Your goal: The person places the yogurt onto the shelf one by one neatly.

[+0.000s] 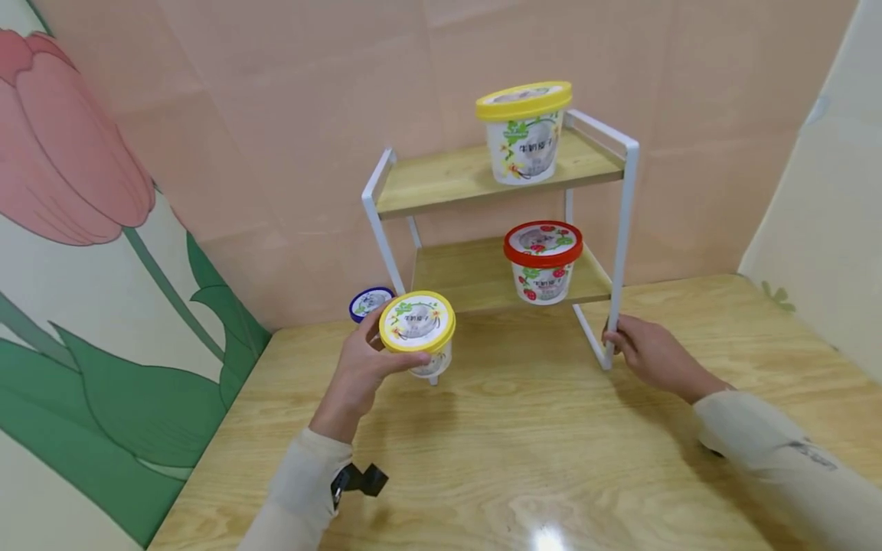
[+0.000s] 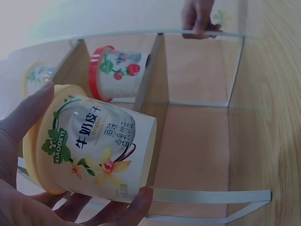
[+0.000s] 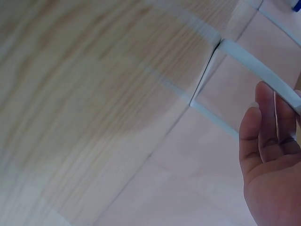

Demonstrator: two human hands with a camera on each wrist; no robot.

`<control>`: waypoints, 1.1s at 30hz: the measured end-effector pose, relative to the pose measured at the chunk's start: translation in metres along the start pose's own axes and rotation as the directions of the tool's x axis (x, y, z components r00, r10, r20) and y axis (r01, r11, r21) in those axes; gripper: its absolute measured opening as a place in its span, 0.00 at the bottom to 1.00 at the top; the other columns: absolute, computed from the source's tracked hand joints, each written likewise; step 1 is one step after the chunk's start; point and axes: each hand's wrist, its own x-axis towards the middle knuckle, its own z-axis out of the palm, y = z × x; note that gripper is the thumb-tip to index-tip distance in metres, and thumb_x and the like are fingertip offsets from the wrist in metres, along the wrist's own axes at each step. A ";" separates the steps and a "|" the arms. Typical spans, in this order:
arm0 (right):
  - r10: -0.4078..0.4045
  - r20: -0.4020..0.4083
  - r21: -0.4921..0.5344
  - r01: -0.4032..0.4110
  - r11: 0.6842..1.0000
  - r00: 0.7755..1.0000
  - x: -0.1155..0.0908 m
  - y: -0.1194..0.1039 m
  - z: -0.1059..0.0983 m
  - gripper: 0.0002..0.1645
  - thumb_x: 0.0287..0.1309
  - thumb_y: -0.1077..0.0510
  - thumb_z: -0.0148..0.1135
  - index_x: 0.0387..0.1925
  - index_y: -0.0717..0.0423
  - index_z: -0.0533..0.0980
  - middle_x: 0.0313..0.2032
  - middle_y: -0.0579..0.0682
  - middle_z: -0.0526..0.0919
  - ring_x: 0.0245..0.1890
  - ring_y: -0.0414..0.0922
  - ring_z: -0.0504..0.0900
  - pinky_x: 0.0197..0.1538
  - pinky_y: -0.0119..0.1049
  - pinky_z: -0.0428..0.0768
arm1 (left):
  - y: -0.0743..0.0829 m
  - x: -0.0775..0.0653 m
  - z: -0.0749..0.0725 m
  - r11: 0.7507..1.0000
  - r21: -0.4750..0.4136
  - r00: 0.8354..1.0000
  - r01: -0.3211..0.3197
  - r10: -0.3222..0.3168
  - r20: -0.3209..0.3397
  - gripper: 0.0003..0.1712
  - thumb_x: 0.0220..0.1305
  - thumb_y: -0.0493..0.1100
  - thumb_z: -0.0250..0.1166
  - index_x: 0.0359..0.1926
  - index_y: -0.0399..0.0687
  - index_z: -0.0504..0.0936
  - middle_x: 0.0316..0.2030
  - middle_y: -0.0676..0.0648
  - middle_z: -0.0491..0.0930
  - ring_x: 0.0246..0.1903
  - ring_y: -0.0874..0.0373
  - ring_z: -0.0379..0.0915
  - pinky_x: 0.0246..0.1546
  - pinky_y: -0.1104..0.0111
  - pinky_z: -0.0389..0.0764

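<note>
My left hand [image 1: 358,367] grips a paper tub with a yellow lid [image 1: 417,321], thumb on the near side, in front of the rack's left leg. In the left wrist view this tub [image 2: 94,146] lies sideways across the picture, its vanilla-flower print showing. My right hand [image 1: 654,356] holds the lower part of the right front leg of a two-tier rack [image 1: 623,229] with white frame and wooden boards. From the right wrist view, the fingers [image 3: 251,136] of that hand curl toward the white leg.
Another yellow-lidded tub [image 1: 525,145] stands on the rack's top board, toward the right. Below it, a red-lidded tub [image 1: 543,268] with strawberry print sits on the lower board. A blue-lidded tub [image 1: 365,300] is partly hidden behind my left hand. A peach-coloured wall [image 1: 289,153] rises behind the wooden table [image 1: 496,444].
</note>
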 end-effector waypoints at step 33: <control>0.036 0.041 0.029 -0.037 0.999 0.999 -0.002 -0.003 -0.001 0.05 0.70 0.63 0.55 0.36 0.57 0.75 0.31 0.53 0.84 0.33 0.52 0.86 0.37 0.50 0.83 | 0.035 0.000 0.002 0.996 -0.047 0.996 -0.070 0.068 -0.051 0.52 0.47 0.36 0.78 0.72 0.63 0.64 0.62 0.50 0.71 0.58 0.52 0.70 0.49 0.66 0.81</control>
